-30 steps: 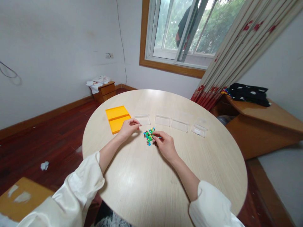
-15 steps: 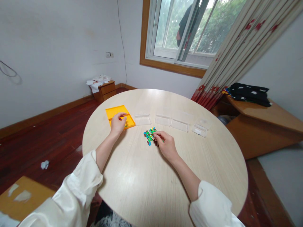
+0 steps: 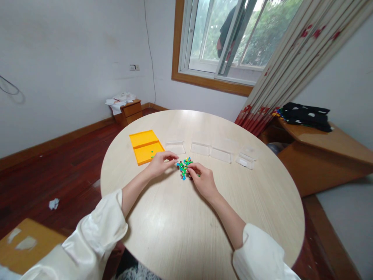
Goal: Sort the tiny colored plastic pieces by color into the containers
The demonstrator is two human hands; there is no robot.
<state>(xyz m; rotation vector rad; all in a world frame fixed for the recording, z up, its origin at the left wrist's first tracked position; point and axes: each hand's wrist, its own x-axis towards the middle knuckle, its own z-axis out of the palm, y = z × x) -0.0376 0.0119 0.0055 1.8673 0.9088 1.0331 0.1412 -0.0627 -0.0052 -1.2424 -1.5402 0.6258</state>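
A small pile of green, blue, yellow and brown building bricks lies mid-table. At its left edge is my left hand, thumb and fingers apart, with nothing visible between them. My right hand touches the pile's right side, its thumb and index finger pinched together; whatever sits between the tips is too small to make out. To the left, an opened yellow box lies flat, with a few small green pieces in its nearer half.
Behind the pile stand several clear plastic trays: one beside the yellow box, others farther right, and a small one at the right. The round table has a curved edge. A wooden cabinet stands beyond it, right.
My left hand has moved right and nearer, from over the yellow box to the pile's left edge, uncovering green pieces in the box. My right hand has barely shifted at the pile.
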